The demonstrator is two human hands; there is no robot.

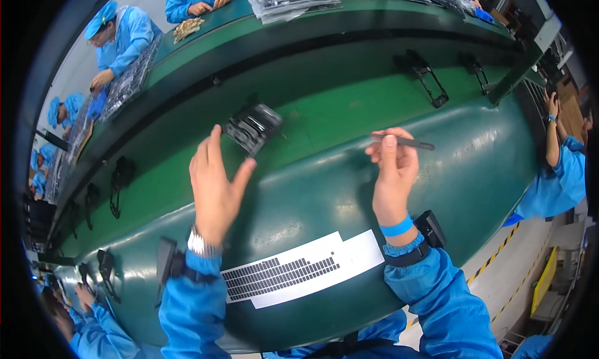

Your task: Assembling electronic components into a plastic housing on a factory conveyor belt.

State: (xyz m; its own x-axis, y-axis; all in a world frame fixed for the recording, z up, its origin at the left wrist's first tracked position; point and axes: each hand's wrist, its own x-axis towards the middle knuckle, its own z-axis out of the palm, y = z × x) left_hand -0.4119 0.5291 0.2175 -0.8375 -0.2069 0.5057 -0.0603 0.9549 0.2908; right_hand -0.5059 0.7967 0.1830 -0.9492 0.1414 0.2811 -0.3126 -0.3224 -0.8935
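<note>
My left hand (214,184) is raised over the edge of the green work surface (299,200), its fingers spread and holding nothing. Just beyond its fingertips lies a black plastic housing (254,128), somewhat blurred, on the lower green belt (331,118). In my right hand (394,175), thumb and fingers pinch dark tweezers (419,144), held roughly level above the work surface. Between my forearms is a white sheet (362,254) with rows of small black rectangular stickers (281,278); neither hand touches it.
More black frames (432,87) sit on the belt at far right and left. Across it, co-workers in blue (125,40) sit at a raised green ledge bearing clear plastic trays (290,0). A green post (518,75) stands at right. Another person (555,178) is beyond it.
</note>
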